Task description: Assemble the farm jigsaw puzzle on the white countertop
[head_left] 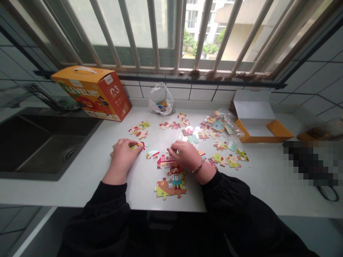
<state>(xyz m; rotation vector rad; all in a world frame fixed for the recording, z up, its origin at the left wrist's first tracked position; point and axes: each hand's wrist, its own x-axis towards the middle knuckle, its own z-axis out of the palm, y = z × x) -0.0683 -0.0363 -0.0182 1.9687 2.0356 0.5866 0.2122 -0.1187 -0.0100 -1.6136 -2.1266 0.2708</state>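
Observation:
My left hand (123, 156) is bent over the counter, thumb and fingers closed around a colourful puzzle piece (135, 146). To the right, my right hand (184, 152) has its fingers curled in a pinch above a joined group of puzzle pieces; what it holds, if anything, is hidden. That joined group (175, 180) shows a figure in a teal apron, and a red barn piece (164, 161) lies at its top. A green and white puzzle piece (152, 153) rests between my hands. Loose puzzle pieces (233, 161) lie right of my right hand, with several more behind.
An orange box (92, 93) stands at the back left beside a dark sink (53, 167). Clear bags of pieces (161, 103) (221, 123) sit along the back. An open orange and white box (264, 132) is at the right, near a pixelated dark object (311, 162).

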